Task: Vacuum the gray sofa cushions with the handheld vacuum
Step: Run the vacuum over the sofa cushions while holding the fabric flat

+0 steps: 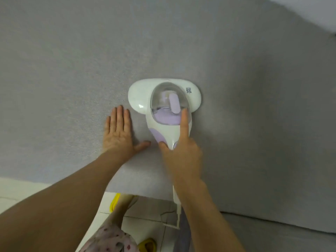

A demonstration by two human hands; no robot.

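The handheld vacuum [168, 130] sits flat on the gray sofa cushion [72, 60]. The right hand [181, 155] grips its handle (forefinger [183, 122] stretched along the body to the clear dust cup [163, 95]). The left hand [119, 133] lies flat, fingers straight, just left of the vacuum.

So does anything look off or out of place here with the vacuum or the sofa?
Nothing stands out. The handheld vacuum sits flat on the gray cushion, the right hand holds its handle, the left hand lies flat beside it. No spill or damage shows.
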